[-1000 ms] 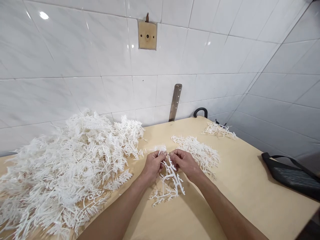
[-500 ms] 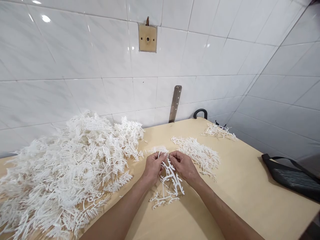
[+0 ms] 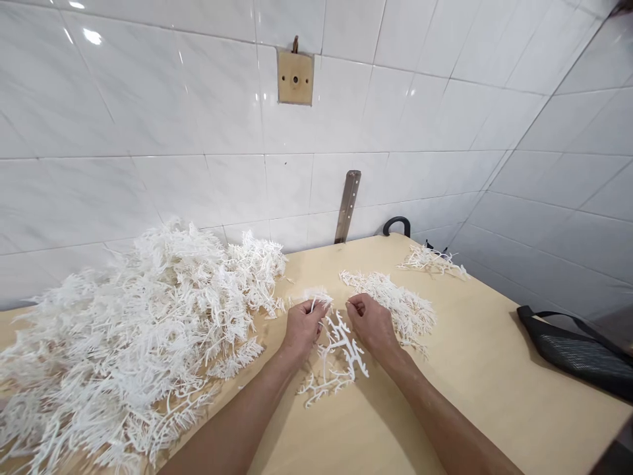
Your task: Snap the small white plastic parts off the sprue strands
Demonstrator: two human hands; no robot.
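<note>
On the tabletop (image 3: 475,369), the big heap (image 3: 133,336) lies well out beyond our left hand (image 3: 302,328) and a smaller pile (image 3: 395,303) just past our right hand (image 3: 372,324). Between the hands lies the sprue (image 3: 341,353) — long axis running from the fingers back toward us. Each hand's fingers are pinched together on a small piece at the sprue's far end.

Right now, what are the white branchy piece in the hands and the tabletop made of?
White branched piece: looks like moulded plastic, matte, thin stiff twigs of one uniform white; both the left hand and the right hand grip it. Tabletop: pale tan, smooth, no grain visible; probably laminate or painted board, cannot tell which.
</note>
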